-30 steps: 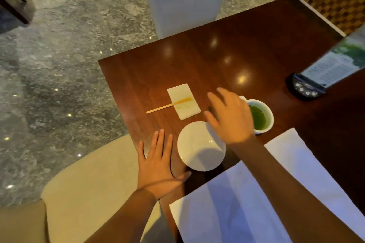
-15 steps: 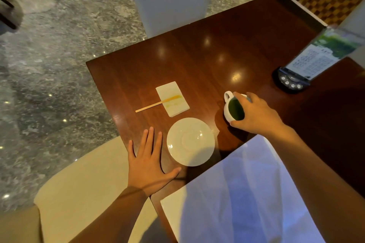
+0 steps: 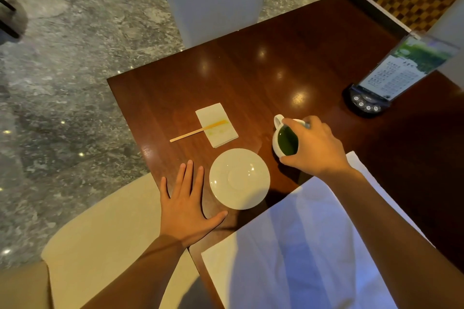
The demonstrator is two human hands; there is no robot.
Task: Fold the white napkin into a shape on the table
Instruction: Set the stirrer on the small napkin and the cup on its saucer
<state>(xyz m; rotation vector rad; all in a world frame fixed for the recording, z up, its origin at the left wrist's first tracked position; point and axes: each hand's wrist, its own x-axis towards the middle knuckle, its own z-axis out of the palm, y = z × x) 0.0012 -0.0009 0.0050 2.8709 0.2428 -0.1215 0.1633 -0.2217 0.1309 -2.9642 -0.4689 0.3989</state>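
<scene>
Right hand [image 3: 316, 148] grips tilted cup [image 3: 282, 142] of green liquid; left hand [image 3: 187, 204] flat, fingers spread, beside saucer [image 3: 239, 178]. White napkin [image 3: 301, 253] unfolded.

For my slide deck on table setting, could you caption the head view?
Right hand grips a cup of green liquid beside an empty saucer; left hand rests flat; napkin lies unfolded.

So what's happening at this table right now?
A person sits at a dark wooden table. Their right hand grips a white cup of green liquid by its rim, beside an empty saucer. Their left hand lies flat, fingers spread, at the table's edge. The white napkin is spread flat in front of them, not yet folded. A wooden stirrer rests on a small stained paper napkin farther out.
</scene>
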